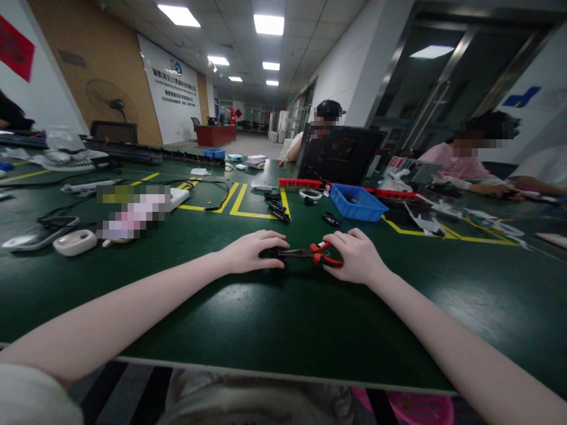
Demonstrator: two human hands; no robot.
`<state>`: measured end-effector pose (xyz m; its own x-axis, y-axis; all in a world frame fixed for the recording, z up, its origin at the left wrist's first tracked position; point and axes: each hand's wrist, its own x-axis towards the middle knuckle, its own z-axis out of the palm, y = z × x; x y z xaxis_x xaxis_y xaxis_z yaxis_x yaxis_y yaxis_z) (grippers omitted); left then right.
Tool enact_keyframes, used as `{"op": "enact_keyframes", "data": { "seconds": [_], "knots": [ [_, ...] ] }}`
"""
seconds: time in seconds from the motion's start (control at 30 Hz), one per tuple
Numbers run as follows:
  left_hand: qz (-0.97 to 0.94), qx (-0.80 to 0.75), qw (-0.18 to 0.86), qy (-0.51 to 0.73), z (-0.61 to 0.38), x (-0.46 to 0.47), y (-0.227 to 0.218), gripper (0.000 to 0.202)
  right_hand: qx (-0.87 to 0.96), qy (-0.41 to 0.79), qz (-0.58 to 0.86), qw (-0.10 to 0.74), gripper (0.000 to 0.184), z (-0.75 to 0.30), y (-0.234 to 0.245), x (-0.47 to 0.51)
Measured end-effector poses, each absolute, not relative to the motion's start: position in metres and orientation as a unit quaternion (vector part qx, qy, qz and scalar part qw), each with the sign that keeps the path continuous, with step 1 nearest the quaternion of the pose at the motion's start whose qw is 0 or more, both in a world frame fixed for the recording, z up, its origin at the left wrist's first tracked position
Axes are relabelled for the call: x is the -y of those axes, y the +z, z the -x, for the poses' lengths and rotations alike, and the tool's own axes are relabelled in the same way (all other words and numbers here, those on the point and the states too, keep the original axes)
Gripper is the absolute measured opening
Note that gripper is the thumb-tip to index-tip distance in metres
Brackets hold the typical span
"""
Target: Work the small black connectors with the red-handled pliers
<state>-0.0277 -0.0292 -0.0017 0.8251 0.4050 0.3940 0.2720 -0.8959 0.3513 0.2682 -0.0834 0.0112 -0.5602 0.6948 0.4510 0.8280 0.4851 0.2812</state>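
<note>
Small black part, center of frame, just above the dark green table. Left hand pinches it, thumb below, fingers above, curled in. Exact shape of part mostly hidden by fingers.

Red-and-black pliers just right of center, nose pointing left, tips at the black part; too small to tell if they bite on it. Right hand curled round the pliers' handles, thumb under, fingers over; handles spread somewhat.

Above the hands, near: cluster of black pieces along yellow tape, one more black piece to its right. Then blue bin upper right of center, white ring-shaped item left of it, red strip behind the ring.

Left of frame: white rounded case, pixelated pinkish item beside it, thin black cable nearer center. Farther back: large black panel standing tilted, person in dark cap behind it; another person in pink at right edge area. Pink plastic item below table, bottom right.
</note>
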Motion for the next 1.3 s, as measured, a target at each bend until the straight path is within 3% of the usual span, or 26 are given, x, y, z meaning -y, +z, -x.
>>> {"op": "enact_keyframes", "data": {
  "seconds": [0.3, 1.3],
  "knots": [
    [-0.957, -0.151, 0.072, 0.238, 0.0275, 0.0283, -0.0056, 0.041, 0.858, -0.21, 0.46, 0.09, 0.039, -0.2624, 0.013, 0.0846],
    [-0.952, -0.195, 0.121, 0.203, 0.0257, 0.0284, -0.0048, 0.042, 0.855, -0.182, 0.48, 0.073, 0.04, -0.2599, 0.0152, 0.0854]
  ]
}}
